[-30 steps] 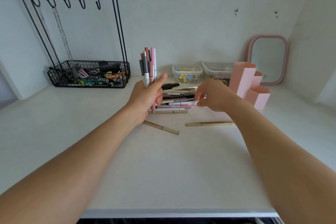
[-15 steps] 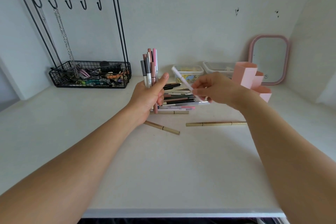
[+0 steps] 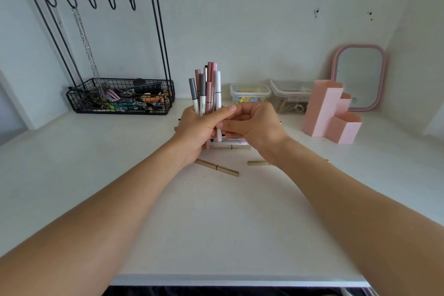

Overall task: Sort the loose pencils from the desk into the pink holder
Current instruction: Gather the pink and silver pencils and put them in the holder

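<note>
My left hand (image 3: 195, 131) grips an upright bundle of pencils (image 3: 206, 86), grey, pink and white, at the desk's middle. My right hand (image 3: 254, 125) touches it from the right, fingers pinched on a white pencil (image 3: 218, 94) set against the bundle. Behind and under both hands a pile of loose pencils (image 3: 229, 143) lies mostly hidden. Two gold pencils lie nearer me: one (image 3: 217, 168) slanted, one (image 3: 258, 163) partly under my right forearm. The pink holder (image 3: 330, 112), a stepped block of open compartments, stands to the right and shows nothing inside.
A black wire rack (image 3: 120, 98) with hooks, chains and clips fills the back left. Two clear lidded boxes (image 3: 249, 94) (image 3: 292, 96) sit against the wall behind the hands. A pink-framed mirror (image 3: 359, 77) leans behind the holder. The desk's front edge (image 3: 235, 280) runs below.
My right hand lifted a white pencil from the pile and carried it left to the bundle in my left hand, where it now stands upright. The left hand stayed in place.
</note>
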{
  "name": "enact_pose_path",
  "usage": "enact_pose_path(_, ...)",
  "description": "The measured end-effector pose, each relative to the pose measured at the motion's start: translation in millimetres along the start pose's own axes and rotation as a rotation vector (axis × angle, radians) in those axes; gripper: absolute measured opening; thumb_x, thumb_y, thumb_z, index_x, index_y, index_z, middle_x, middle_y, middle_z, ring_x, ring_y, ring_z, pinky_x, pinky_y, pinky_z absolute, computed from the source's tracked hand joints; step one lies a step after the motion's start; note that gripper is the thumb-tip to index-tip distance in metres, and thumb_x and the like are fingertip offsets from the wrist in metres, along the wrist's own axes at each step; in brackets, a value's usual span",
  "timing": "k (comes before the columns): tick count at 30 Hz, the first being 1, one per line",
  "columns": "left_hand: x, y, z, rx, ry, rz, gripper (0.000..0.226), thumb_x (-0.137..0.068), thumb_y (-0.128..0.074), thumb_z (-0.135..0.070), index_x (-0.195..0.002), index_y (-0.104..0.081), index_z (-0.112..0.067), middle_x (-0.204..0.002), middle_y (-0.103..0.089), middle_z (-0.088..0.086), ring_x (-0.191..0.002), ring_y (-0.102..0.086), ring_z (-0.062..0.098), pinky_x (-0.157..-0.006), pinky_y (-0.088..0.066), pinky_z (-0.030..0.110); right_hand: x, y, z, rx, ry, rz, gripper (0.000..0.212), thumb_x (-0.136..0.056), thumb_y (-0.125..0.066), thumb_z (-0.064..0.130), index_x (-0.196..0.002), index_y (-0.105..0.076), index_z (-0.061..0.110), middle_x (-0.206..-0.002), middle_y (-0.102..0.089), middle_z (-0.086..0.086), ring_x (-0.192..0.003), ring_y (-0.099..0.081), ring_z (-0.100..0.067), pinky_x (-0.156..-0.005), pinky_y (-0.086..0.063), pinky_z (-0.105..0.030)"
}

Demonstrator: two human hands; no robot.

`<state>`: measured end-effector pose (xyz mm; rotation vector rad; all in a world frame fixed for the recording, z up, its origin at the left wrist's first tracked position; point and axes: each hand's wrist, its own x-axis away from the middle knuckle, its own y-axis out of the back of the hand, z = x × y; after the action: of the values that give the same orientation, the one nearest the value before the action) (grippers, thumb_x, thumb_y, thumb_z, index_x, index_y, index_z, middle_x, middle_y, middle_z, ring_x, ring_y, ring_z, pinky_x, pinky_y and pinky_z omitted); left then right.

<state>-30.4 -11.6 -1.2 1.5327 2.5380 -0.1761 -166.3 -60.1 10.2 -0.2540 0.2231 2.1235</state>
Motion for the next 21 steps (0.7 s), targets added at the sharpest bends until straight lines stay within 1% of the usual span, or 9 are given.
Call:
enact_pose_path(2,-0.4,-1.7,1.3,-0.007,0.014,-0.018,0.039,-0.071,-0.086,-0.043,-0.086,-0.073,-0.009,-0.073,-0.071,0.014,-0.065,-0.064,0.022,-0.056,-0.042,0.03,1.7,-1.0,1.5,-0.024,-0.021,0.009,0.033,-0.073,-0.081,-0.005,-0.099,-0.065,-0.017,-0.086,-0.07,-0.028,-0.074,-0.068,-0.029,-0.069,-0.061,-0.027)
enact_pose_path(3,-1.8,-2.5,2.2,-0.009,0.022,-0.02,0.037,-0.074,-0.083,-0.042,-0.088,-0.073,-0.009,-0.075,-0.072,0.014,-0.07,-0.066,0.023,-0.059,-0.044,0.028,1.2,-0.1,2.3,-0.027,-0.036,0.032,0.031,-0.074,-0.081,-0.005,-0.098,-0.064,-0.016,-0.082,-0.071,-0.023,-0.071,-0.069,-0.025,-0.068,-0.061,-0.026)
enact_pose_path(5,-4.0,-2.2,2.2,-0.013,0.027,-0.027,0.023,-0.084,-0.078,-0.035,-0.086,-0.07,-0.013,-0.068,-0.068,0.004,-0.066,-0.063,0.019,-0.052,-0.042,0.025,-1.3,5.2,6.3,0.059,-0.058,0.041,0.02,-0.075,-0.081,0.0,-0.09,-0.069,-0.006,-0.072,-0.073,-0.009,-0.064,-0.069,-0.014,-0.063,-0.058,-0.023)
enact_pose_path(8,-5.4,1.3,0.6,0.015,0.003,-0.03,0.02,-0.091,-0.071,-0.027,-0.075,-0.066,-0.016,-0.065,-0.065,0.0,-0.057,-0.06,0.014,-0.047,-0.041,0.026,-12.5,26.2,8.9,0.516,0.014,-0.022,0.012,-0.077,-0.082,0.017,-0.083,-0.076,0.008,-0.075,-0.073,-0.001,-0.063,-0.062,-0.007,-0.064,-0.052,-0.021)
enact_pose_path(10,-5.2,3.0,-1.1,0.039,-0.011,-0.037,0.022,-0.094,-0.068,-0.026,-0.075,-0.064,-0.015,-0.061,-0.065,-0.003,-0.055,-0.063,0.011,-0.046,-0.042,0.027,-18.0,40.4,7.5,0.797,0.04,0.059,0.01,-0.079,-0.081,0.022,-0.082,-0.079,0.013,-0.082,-0.076,-0.001,-0.074,-0.067,-0.013,-0.075,-0.054,-0.028)
enact_pose_path(11,-5.3,3.2,-1.1,0.056,-0.015,-0.041,0.022,-0.095,-0.068,-0.025,-0.076,-0.062,-0.016,-0.06,-0.064,-0.004,-0.054,-0.063,0.011,-0.046,-0.043,0.026,-18.5,44.9,6.1,0.862,0.03,0.121,0.01,-0.08,-0.08,0.023,-0.083,-0.08,0.014,-0.083,-0.076,0.0,-0.079,-0.068,-0.013,-0.077,-0.055,-0.03)
enact_pose_path(13,-6.4,4.0,-0.6,0.079,-0.019,-0.047,0.024,-0.095,-0.069,-0.026,-0.076,-0.057,-0.017,-0.057,-0.06,-0.004,-0.051,-0.059,0.012,-0.048,-0.045,0.025,-17.3,47.5,3.0,0.922,0.012,0.203,0.011,-0.082,-0.078,0.025,-0.085,-0.081,0.015,-0.085,-0.076,0.003,-0.083,-0.068,-0.011,-0.075,-0.05,-0.024)
enact_pose_path(17,-8.6,6.6,1.3,0.074,-0.023,-0.033,0.028,-0.094,-0.07,-0.033,-0.077,-0.053,-0.019,-0.053,-0.05,-0.006,-0.047,-0.049,0.012,-0.051,-0.04,0.026,-16.2,42.2,-1.5,0.951,-0.005,0.244,0.012,-0.083,-0.077,0.022,-0.091,-0.081,0.014,-0.092,-0.076,0.001,-0.088,-0.067,-0.012,-0.071,-0.046,-0.014)
enact_pose_path(21,-10.6,5.5,1.7,0.091,0.009,-0.082,0.029,-0.088,-0.077,-0.034,-0.074,-0.055,-0.022,-0.049,-0.045,-0.009,-0.045,-0.042,0.011,-0.057,-0.036,0.029,-18.4,43.5,-4.1,0.925,-0.05,0.26,0.013,-0.082,-0.079,0.025,-0.09,-0.079,0.015,-0.087,-0.074,0.003,-0.082,-0.064,-0.011,-0.078,-0.048,-0.022)
